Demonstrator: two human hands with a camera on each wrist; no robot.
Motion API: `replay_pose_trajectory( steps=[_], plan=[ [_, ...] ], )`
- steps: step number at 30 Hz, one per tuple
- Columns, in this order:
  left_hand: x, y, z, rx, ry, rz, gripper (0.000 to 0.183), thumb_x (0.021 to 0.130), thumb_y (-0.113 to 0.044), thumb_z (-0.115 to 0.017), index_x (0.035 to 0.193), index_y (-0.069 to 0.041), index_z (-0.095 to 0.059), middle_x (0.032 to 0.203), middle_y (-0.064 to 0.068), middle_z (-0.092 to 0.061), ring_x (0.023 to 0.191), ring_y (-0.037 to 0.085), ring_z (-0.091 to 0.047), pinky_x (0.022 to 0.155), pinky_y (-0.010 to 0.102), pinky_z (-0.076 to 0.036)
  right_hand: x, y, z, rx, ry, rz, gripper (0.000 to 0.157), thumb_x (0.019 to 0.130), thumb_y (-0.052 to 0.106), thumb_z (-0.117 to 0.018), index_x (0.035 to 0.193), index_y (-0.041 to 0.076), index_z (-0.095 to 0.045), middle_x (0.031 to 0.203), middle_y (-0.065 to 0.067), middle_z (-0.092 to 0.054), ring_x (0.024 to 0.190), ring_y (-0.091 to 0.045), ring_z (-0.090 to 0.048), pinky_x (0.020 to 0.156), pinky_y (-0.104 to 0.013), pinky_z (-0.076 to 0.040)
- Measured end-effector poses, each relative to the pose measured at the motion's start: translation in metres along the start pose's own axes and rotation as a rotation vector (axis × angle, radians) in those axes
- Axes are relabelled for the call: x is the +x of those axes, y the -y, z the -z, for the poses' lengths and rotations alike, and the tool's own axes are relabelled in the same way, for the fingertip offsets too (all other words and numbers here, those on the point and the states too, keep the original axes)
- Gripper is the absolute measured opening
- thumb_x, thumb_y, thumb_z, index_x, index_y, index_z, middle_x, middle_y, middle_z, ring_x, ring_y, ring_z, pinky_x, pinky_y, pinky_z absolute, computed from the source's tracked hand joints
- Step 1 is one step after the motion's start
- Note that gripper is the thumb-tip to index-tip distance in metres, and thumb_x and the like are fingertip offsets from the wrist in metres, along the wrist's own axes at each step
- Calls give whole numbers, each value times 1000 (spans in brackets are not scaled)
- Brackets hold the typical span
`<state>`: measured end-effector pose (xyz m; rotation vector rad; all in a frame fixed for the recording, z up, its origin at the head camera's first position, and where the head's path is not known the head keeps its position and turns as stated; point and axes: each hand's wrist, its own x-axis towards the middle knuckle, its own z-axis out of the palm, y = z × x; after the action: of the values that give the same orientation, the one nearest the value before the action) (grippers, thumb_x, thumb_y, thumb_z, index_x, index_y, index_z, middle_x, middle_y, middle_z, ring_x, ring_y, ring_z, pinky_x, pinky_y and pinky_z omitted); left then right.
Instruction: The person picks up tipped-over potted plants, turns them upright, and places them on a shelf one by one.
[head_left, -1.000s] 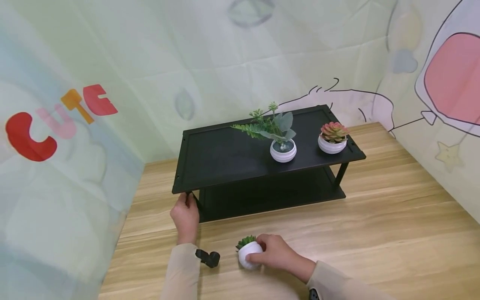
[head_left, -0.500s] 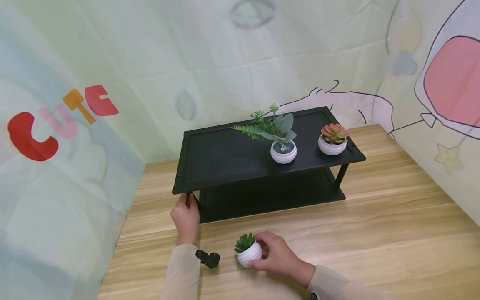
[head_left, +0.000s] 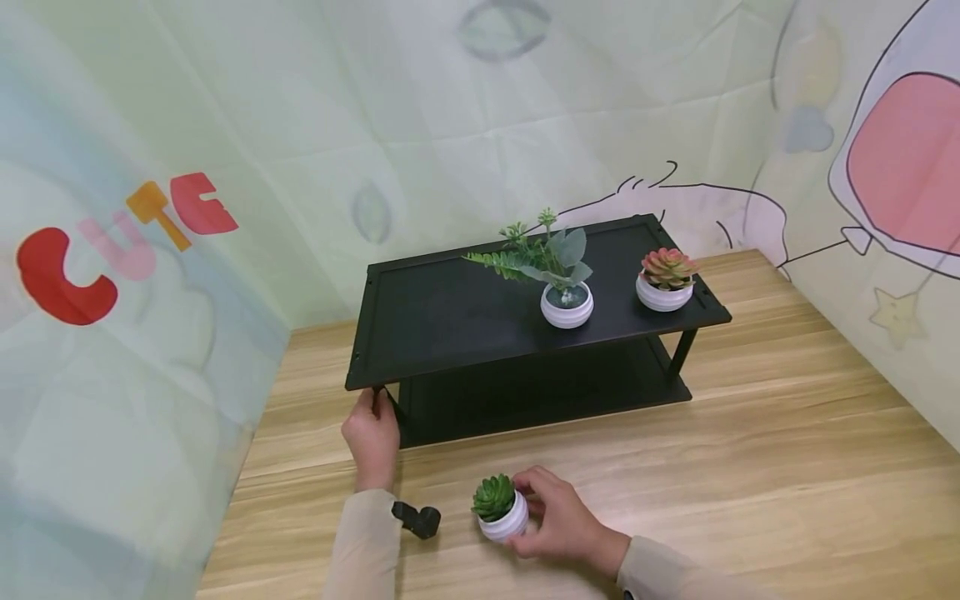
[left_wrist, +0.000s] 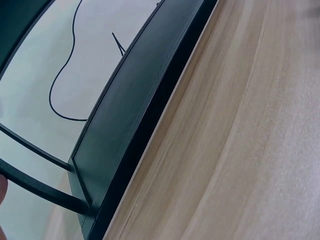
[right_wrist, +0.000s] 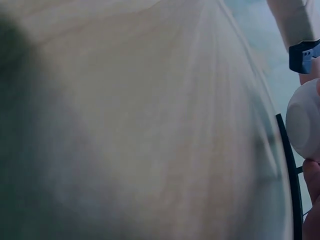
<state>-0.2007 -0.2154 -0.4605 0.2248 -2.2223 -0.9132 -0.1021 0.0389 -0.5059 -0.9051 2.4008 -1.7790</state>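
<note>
In the head view my left hand [head_left: 371,433] grips the front left post of a black two-tier shelf [head_left: 442,308], just below its top board. The left wrist view catches a sliver of fingers [left_wrist: 2,189] against that post [left_wrist: 42,191]. My right hand [head_left: 558,517] holds a small potted green succulent [head_left: 493,498] by its white pot, thumb on the near side and fingers on the far side. The plant tilts to the left, in front of the shelf. The pot's white base [right_wrist: 301,125] shows at the right edge of the right wrist view.
On the shelf's top stand a leafy plant in a white pot [head_left: 567,304] and a pink-green succulent [head_left: 666,275] in another. A wood-grain table [head_left: 787,433] lies beneath. Printed cloth [head_left: 300,150] hangs behind and at both sides.
My right hand has turned the potted succulent, so its green leaves face the head camera more and the pot leans differently. The left hand stays at the shelf post.
</note>
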Motion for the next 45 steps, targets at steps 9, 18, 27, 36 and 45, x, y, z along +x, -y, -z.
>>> replay_pose_trajectory(
  steps=[9, 18, 27, 36, 45],
  plan=[
    [-1, -1, 0, 1, -11, -11, 15, 90, -2, -55, 81, 7, -62, 71, 20, -63, 58, 26, -52, 55, 39, -42, -1, 24, 7, 15, 12, 83, 53, 57, -6, -77, 103, -6, -51, 100, -15, -54, 96, -16, -57, 81, -24, -50],
    [-2, 0, -1, 0, -18, -13, 16, 90, -3, -56, 78, 6, -61, 68, 19, -62, 56, 25, -49, 54, 37, -40, -3, 24, 7, -48, -16, 93, 54, 55, -4, -77, 102, -4, -51, 98, -12, -54, 95, -11, -55, 82, -26, -49],
    [-3, -1, 0, 7, -29, -16, 15, 89, -3, -56, 77, 6, -60, 67, 19, -61, 56, 25, -49, 53, 37, -40, -3, 23, 6, -24, -39, 74, 53, 55, -6, -78, 101, -5, -51, 98, -14, -55, 97, -10, -54, 86, -27, -47],
    [-3, -1, -1, 9, -25, -9, 16, 90, -4, -56, 79, 6, -61, 68, 19, -62, 56, 26, -49, 54, 37, -40, -4, 22, 8, -26, -41, 61, 53, 56, -5, -80, 101, -4, -53, 98, -16, -57, 98, -12, -57, 84, -32, -48],
    [0, -1, -1, 9, -37, -38, 16, 89, -3, -56, 76, 5, -59, 65, 18, -60, 55, 25, -48, 53, 37, -39, -4, 22, 10, -95, -41, 100, 54, 55, -1, -82, 101, -3, -53, 98, -11, -57, 94, -15, -58, 85, -27, -48]
  ],
)
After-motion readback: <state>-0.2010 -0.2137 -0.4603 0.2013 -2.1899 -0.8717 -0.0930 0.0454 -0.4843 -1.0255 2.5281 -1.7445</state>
